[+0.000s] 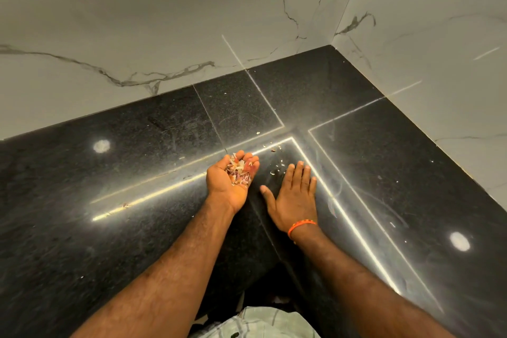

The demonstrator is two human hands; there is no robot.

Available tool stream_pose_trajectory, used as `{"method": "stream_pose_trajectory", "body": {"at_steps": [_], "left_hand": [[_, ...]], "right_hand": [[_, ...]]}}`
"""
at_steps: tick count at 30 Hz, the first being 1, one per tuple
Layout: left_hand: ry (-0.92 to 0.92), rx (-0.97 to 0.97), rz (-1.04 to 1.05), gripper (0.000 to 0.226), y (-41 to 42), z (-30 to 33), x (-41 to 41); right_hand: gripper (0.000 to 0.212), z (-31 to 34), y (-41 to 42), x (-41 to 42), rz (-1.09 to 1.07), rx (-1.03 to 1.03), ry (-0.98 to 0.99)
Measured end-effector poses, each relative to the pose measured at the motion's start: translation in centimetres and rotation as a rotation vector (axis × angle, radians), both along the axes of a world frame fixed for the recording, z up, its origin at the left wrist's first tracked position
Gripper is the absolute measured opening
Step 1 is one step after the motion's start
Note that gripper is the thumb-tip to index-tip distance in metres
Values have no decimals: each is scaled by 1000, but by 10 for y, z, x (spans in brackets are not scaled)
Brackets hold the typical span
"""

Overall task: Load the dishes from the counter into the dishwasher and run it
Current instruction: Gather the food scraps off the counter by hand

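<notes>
Your left hand (233, 175) sits palm up at the centre of the frame, its grip cupped round a small heap of peel scraps (239, 169), pinkish and pale, with the fingers curled just enough to keep them in. Your right hand (295, 195) lies just beside it to the right, its grip apart, fingers straight and flat on the black surface (137, 228), an orange band (301, 225) at the wrist.

The loose bits (274, 171) that remain lie just above and left of your right fingertips, in the gap between the two hands, with a few more flecks further up toward the corner where the marble walls (164, 35) meet. The right hand is the nearer one, so I judge the sweep should run leftward, toward the cupped palm.

No dishes and no dishwasher show anywhere in this view; the task's own things are out of frame. This looks to me like clearing the surface, a side step to the loading.
</notes>
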State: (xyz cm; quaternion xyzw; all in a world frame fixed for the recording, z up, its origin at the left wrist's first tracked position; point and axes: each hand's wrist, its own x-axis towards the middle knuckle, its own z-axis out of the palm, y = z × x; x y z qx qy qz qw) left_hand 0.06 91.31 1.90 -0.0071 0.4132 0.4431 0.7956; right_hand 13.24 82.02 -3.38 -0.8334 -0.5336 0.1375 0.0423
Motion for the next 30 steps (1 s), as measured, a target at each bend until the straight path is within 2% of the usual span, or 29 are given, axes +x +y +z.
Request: {"method": "stream_pose_trajectory", "body": {"at_steps": [4, 11, 19, 22, 26, 27, 29, 30], "left_hand": [[11, 6, 9, 35, 3, -4, -7], [45, 0, 19, 37, 2, -7, -17], [101, 0, 32, 38, 0, -5, -21], [118, -5, 46, 38, 3, -7, -25], [118, -25, 48, 36, 5, -8, -20], [103, -31, 50, 35, 5, -8, -16], [56, -18, 23, 35, 3, -8, -8], [22, -7, -5, 35, 0, -8, -5]], "right_hand": [[102, -1, 42, -3, 61, 22, -19], [84, 6, 104, 13, 426, 8, -91], [87, 13, 90, 7, 457, -38, -69], [78, 21, 83, 1, 382, -6, 80], [34, 59, 82, -15, -59, 306, 569], [34, 70, 80, -23, -133, 368, 639], [27, 82, 72, -42, -85, 346, 715], [30, 85, 67, -52, -1, 306, 679]]}}
